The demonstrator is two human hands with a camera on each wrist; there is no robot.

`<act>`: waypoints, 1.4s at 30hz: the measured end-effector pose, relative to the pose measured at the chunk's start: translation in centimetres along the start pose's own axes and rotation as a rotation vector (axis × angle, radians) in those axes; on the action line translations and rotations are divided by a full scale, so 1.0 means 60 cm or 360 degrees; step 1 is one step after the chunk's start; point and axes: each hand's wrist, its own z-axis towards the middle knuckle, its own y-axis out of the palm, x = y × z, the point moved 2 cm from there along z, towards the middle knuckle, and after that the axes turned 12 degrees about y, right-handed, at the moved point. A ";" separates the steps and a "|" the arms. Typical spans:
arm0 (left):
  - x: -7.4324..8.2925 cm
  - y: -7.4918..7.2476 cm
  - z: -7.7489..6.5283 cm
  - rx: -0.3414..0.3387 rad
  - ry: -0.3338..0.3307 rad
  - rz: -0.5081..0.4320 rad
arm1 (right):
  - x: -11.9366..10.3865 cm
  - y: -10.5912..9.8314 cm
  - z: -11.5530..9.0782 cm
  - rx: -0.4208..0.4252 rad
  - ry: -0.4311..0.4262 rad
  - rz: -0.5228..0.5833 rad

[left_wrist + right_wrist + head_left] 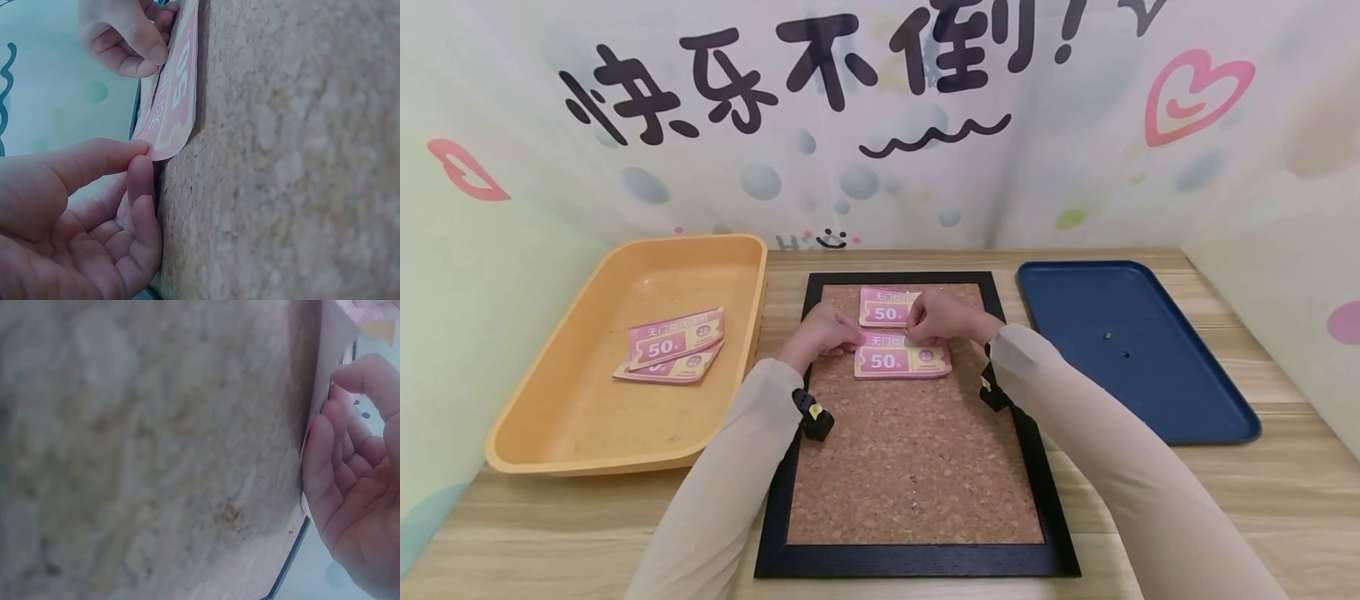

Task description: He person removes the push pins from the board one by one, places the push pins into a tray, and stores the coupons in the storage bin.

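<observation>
A pink and yellow paper coupon marked 50 (pixel 901 362) lies across the upper part of a black-framed cork board (pixel 917 458). My left hand (pixel 829 328) pinches its upper left corner between thumb and forefinger; in the left wrist view that corner (pixel 164 149) stands slightly off the cork. At the coupon's top edge, my right hand (pixel 946 317) pinches with curled fingers, the thumb (pixel 157 54) lying on the paper. Just above is a second, matching coupon (pixel 883 311), partly covered by the right hand. In the right wrist view the right hand (pixel 359 469) sits beside the paper's edge.
An orange tray (pixel 587 425) on the left holds overlapping coupons (pixel 673 342) of the same print. To the right, a blue tray (pixel 1150 367) carries a few tiny dark items (pixel 1124 355). Behind the wooden table (pixel 775 292) hangs a printed cloth (pixel 865 183).
</observation>
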 end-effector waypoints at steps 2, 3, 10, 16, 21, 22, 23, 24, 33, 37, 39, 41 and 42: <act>0.000 -0.001 -0.001 0.0005 0.0000 0.0009 | -0.003 0.001 0.001 0.0001 0.0008 -0.0023; -0.001 -0.001 -0.001 0.0008 0.0001 0.0009 | -0.004 0.001 0.001 0.0005 0.0009 -0.0041; -0.003 -0.001 0.002 0.0018 -0.0003 0.0029 | -0.008 0.002 0.005 0.0041 -0.0054 -0.0221; -0.004 -0.001 0.002 0.0030 0.0014 0.0021 | -0.008 0.001 0.007 0.0057 -0.0061 -0.0260; -0.003 -0.001 -0.001 0.0036 0.0017 0.0016 | -0.009 0.000 0.005 0.0041 -0.0078 -0.0251; -0.002 -0.001 -0.001 0.0036 0.0016 0.0016 | -0.009 0.000 0.004 0.0039 -0.0085 -0.0249; -0.002 -0.001 -0.002 0.0036 0.0013 0.0016 | -0.009 0.000 0.004 0.0036 -0.0094 -0.0252; -0.002 -0.001 -0.002 0.0035 0.0014 0.0016 | -0.009 0.000 0.004 0.0037 -0.0104 -0.0254; -0.004 -0.001 -0.002 0.0029 0.0010 -0.0001 | -0.011 -0.001 0.005 0.0011 -0.0087 -0.0259; -0.005 -0.001 -0.002 0.0031 0.0033 0.0001 | -0.011 -0.002 0.005 -0.0013 -0.0045 -0.0249; -0.005 -0.001 -0.002 0.0039 0.0029 0.0002 | -0.011 -0.002 0.006 -0.0020 -0.0036 -0.0244; -0.005 -0.001 -0.002 0.0044 0.0027 0.0010 | -0.010 -0.003 0.007 -0.0023 -0.0035 -0.0238; -0.005 -0.001 -0.002 0.0046 0.0024 0.0010 | -0.010 -0.003 0.007 -0.0022 -0.0037 -0.0235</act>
